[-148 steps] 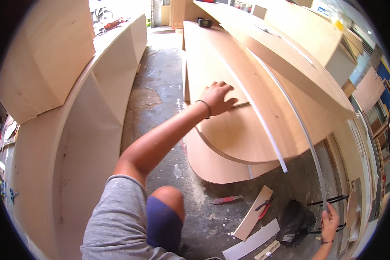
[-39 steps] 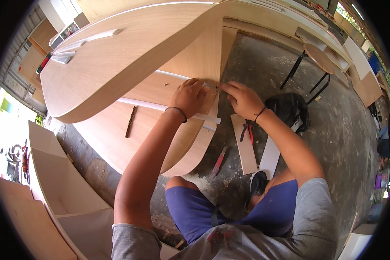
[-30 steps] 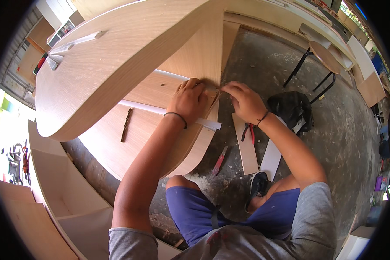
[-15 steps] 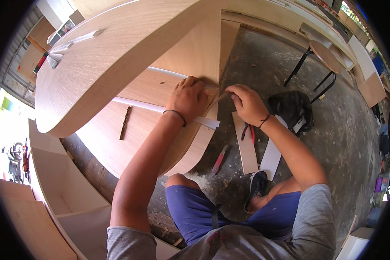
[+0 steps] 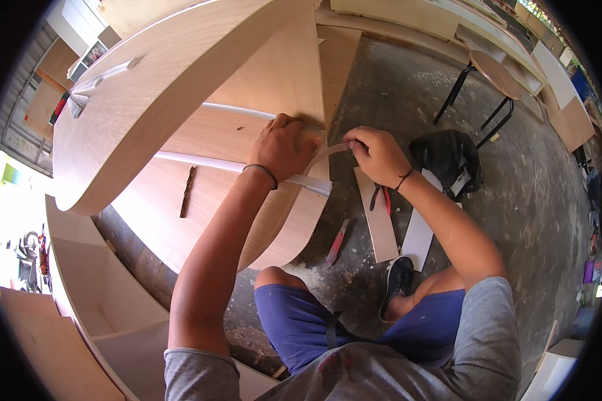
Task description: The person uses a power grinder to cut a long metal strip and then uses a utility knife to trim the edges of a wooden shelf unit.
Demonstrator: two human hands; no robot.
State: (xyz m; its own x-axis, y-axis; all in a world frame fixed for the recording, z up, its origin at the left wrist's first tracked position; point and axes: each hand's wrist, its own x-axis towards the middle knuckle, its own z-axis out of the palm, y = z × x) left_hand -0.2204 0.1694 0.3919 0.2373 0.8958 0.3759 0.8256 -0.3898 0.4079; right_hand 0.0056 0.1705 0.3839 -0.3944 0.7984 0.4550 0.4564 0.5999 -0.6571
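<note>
My right hand (image 5: 381, 159) pinches the free end of a thin wood-coloured edging strip (image 5: 335, 149). This strip bends back toward the curved edge of a light wood-grain panel (image 5: 299, 215). My left hand (image 5: 276, 148) is closed over the panel's edge near its far right corner, fingers bent and fingertips partly hidden. Under and beside that wrist runs a white strip (image 5: 204, 160) across the wood. A dark twist drill bit (image 5: 188, 192) lies on the panel, left of my left forearm. Another rounded panel (image 5: 147, 100) rises tilted at the upper left.
On the floor lie a red utility knife (image 5: 338, 242), red-and-black pliers (image 5: 386, 199) on a wood offcut (image 5: 376, 227), a white board (image 5: 418, 242) and a black bag (image 5: 448, 160). A stool (image 5: 493, 75) stands at far right. An open cabinet carcass (image 5: 100, 281) is at left.
My right hand has drawn slightly left, and the edging strip between my hands now shows its broad side in a bow. My left hand keeps its place on the panel edge. The view has shifted slightly.
</note>
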